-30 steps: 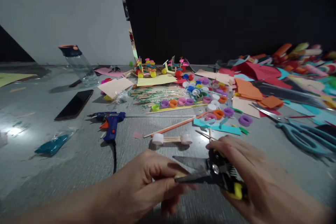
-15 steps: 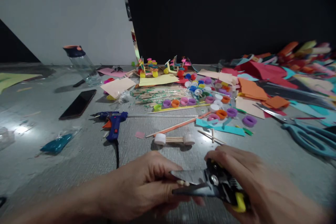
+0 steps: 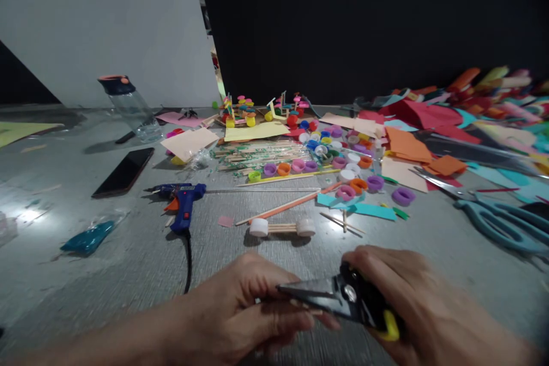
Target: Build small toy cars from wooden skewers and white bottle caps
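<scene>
My right hand [image 3: 412,297] grips a pair of black and yellow snips [image 3: 319,290], the blades pointing left. The blades are close together at the fingers of my left hand [image 3: 244,303]. That hand is closed on thin wooden sticks [image 3: 316,312]; only small pale bits show, as the fingers and blades cover most of them. Just beyond both hands, two white bottle caps [image 3: 259,227] are joined by short sticks [image 3: 282,229]. A few loose cut sticks [image 3: 344,221] lie to the right of these.
A blue glue gun [image 3: 184,206] with its cord lies left, near a phone [image 3: 124,172] and a bottle [image 3: 132,111]. Coloured caps [image 3: 358,185], wrapped sticks [image 3: 257,154] and paper pieces [image 3: 405,144] spread behind. Teal-handled scissors [image 3: 497,220] lie at right.
The snips' blades have come together at the sticks. My left fingers have shifted slightly, with less of the stick ends showing. The camera view has turned slightly to the right.
</scene>
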A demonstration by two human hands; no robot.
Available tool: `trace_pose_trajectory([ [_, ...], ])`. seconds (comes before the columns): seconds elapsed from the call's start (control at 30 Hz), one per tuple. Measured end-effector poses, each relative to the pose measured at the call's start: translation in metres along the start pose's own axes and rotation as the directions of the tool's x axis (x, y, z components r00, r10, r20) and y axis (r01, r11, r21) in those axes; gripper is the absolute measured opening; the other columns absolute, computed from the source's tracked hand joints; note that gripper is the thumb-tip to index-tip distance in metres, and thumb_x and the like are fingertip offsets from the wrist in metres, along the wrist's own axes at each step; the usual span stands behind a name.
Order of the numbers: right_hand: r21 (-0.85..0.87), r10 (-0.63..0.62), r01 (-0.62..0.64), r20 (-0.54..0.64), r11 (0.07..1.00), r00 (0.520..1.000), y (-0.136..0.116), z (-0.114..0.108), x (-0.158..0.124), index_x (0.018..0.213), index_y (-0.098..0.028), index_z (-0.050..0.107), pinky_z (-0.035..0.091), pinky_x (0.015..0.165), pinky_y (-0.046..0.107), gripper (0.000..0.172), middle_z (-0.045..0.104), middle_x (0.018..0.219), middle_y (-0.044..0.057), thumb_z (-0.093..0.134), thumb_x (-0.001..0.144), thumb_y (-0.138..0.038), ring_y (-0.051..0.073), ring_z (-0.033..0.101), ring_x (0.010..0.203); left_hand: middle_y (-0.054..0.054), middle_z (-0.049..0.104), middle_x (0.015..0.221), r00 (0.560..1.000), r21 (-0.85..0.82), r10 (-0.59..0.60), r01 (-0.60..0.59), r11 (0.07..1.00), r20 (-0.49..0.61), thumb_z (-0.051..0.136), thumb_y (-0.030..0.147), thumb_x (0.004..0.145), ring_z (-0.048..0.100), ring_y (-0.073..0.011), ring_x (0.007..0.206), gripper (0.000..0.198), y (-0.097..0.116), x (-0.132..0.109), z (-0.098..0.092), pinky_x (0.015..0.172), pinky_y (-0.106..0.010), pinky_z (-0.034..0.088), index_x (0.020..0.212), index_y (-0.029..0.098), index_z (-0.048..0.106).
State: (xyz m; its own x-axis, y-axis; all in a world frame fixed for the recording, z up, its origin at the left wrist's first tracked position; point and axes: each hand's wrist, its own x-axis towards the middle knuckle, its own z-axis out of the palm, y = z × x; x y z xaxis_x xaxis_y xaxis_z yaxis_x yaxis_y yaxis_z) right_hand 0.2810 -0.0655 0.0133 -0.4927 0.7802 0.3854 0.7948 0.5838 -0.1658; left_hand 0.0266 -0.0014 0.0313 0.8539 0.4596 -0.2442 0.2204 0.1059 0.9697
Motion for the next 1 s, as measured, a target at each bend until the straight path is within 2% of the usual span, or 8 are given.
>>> trace_pose_trajectory([
  [0.17, 0.004, -0.004, 0.004, -0.013, 1.0, 1.0, 0.0006, -0.0018, 0.0055, 0.122, -0.021, 0.043, 0.059, 0.063, 0.03, 0.054, 0.071, 0.102, 0.012, 0.048, 0.069, -0.013, 0.024, 0.07, 0.084, 0.002, 0.05, 0.066, 1.0, -0.103, -0.004, 0.002, 0.995, -0.025, 0.061, 0.052, 0.093, 0.045, -0.0067, 0.055, 0.041, -0.0044, 0.0014, 0.0, 0.053, -0.018, 0.038, 0.108, 0.017, 0.078],
  [0.33, -0.001, -0.045, 0.045, 0.021, 0.999, 0.999, 0.004, -0.0057, 0.0065, 0.122, -0.02, 0.044, 0.059, 0.073, 0.038, 0.054, 0.07, 0.106, 0.014, 0.053, 0.069, -0.016, 0.028, 0.069, 0.092, 0.001, 0.054, 0.06, 0.998, -0.013, -0.054, 0.054, 0.998, 0.018, 0.057, 0.043, 0.097, 0.048, -0.0073, 0.05, 0.038, 0.0011, 0.0018, -0.0037, 0.051, -0.019, 0.038, 0.1, 0.013, 0.079],
  [0.5, 0.013, -0.009, 0.008, 0.066, 1.0, 0.998, 0.0043, -0.0064, 0.0067, 0.111, -0.021, 0.05, 0.057, 0.064, 0.032, 0.049, 0.07, 0.101, 0.012, 0.054, 0.062, -0.011, 0.025, 0.068, 0.082, 0.001, 0.053, 0.056, 0.993, 0.002, -0.117, 0.117, 0.993, 0.032, 0.058, 0.049, 0.095, 0.048, -0.008, 0.048, 0.044, 0.0033, 0.0026, -0.0077, 0.047, -0.018, 0.036, 0.099, 0.011, 0.079],
  [0.63, 0.034, -0.002, 0.0, 0.063, 0.999, 0.998, 0.0026, -0.004, 0.0059, 0.102, -0.022, 0.051, 0.056, 0.063, 0.032, 0.042, 0.07, 0.093, 0.01, 0.053, 0.062, -0.01, 0.023, 0.066, 0.076, 0.001, 0.053, 0.057, 0.996, -0.01, -0.078, 0.079, 0.997, 0.047, 0.058, 0.048, 0.095, 0.048, -0.0078, 0.049, 0.042, 0.0005, 0.0039, -0.0082, 0.047, -0.018, 0.035, 0.1, 0.013, 0.08],
  [0.8, 0.033, -0.008, 0.007, 0.045, 0.999, 0.999, 0.0019, -0.0018, 0.0028, 0.103, -0.021, 0.051, 0.057, 0.063, 0.033, 0.043, 0.07, 0.09, 0.009, 0.05, 0.062, -0.009, 0.022, 0.066, 0.073, 0.002, 0.053, 0.061, 1.0, -0.056, -0.022, 0.022, 0.998, 0.006, 0.059, 0.04, 0.097, 0.047, -0.0065, 0.052, 0.033, -0.002, 0.0036, -0.0041, 0.051, -0.018, 0.038, 0.101, 0.014, 0.08],
  [0.93, 0.024, 0.018, -0.02, 0.056, 1.0, 0.998, -0.0005, -0.0013, 0.0029, 0.098, -0.021, 0.051, 0.056, 0.056, 0.032, 0.037, 0.071, 0.086, 0.009, 0.05, 0.063, -0.01, 0.021, 0.066, 0.065, 0.003, 0.052, 0.061, 1.0, -0.089, 0.018, -0.019, 0.996, -0.019, 0.065, 0.045, 0.093, 0.046, -0.0061, 0.051, 0.035, -0.0036, 0.004, -0.001, 0.051, -0.018, 0.036, 0.101, 0.015, 0.08],
  [1.0, 0.037, 0.026, -0.027, 0.047, 0.999, 0.999, -0.0014, -0.0014, 0.0029, 0.101, -0.021, 0.052, 0.056, 0.056, 0.032, 0.039, 0.072, 0.089, 0.01, 0.049, 0.064, -0.01, 0.022, 0.067, 0.067, 0.003, 0.051, 0.061, 0.999, -0.104, 0.018, -0.021, 0.994, -0.029, 0.065, 0.048, 0.092, 0.044, -0.0065, 0.051, 0.038, -0.0049, 0.0045, -0.0002, 0.051, -0.019, 0.036, 0.101, 0.014, 0.079],
])
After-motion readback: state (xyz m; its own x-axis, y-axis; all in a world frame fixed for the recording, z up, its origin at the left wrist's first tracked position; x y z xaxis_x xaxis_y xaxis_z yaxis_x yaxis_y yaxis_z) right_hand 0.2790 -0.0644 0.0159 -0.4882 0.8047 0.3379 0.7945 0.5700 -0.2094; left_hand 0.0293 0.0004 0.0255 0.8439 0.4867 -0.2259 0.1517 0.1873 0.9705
